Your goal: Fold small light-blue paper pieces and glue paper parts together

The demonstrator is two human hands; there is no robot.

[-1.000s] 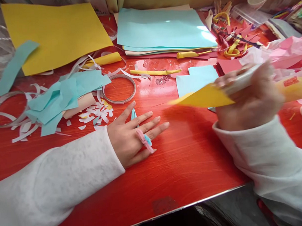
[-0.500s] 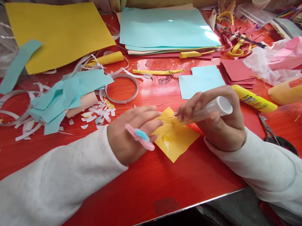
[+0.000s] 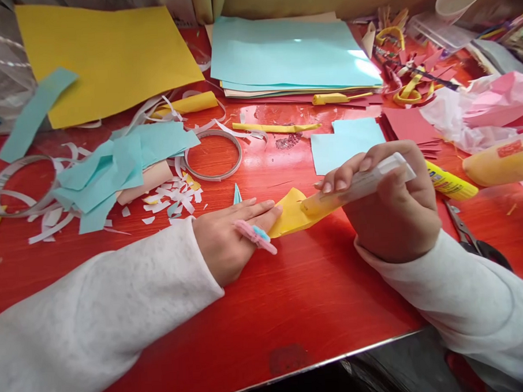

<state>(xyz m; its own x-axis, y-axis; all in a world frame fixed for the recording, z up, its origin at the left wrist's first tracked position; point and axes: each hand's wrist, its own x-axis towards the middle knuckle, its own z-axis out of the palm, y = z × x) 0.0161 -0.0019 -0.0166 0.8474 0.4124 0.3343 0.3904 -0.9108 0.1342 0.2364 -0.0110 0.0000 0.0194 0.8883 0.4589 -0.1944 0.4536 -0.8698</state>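
Observation:
My right hand [image 3: 392, 219] is closed around a glue stick [image 3: 371, 182], which is tilted with its lower end against a small piece of yellow paper [image 3: 291, 211]. The near side of that paper looks curled or folded over. Stretched flat, my left hand [image 3: 228, 235] rests its fingertips on the paper's left edge; a pink and blue ring-like ornament [image 3: 255, 237] sits on one finger. The thumb of the left hand is hidden. Just beyond its fingers, a small pale-blue paper point [image 3: 237, 193] shows.
To the right lie scissors [image 3: 473, 239] and a yellow glue stick cap or tube [image 3: 451, 181]. Blue strips [image 3: 113, 170], white scraps [image 3: 172, 197] and a tape ring [image 3: 214, 176] are on the left. Paper sheets [image 3: 290, 50] lie at the back. The table's front edge [image 3: 338, 357] is near me.
My left hand has come down to the right onto the yellow paper. The paper, flat before, is now bent up on its near side. My right hand has shifted slightly right, tilting the glue stick flatter.

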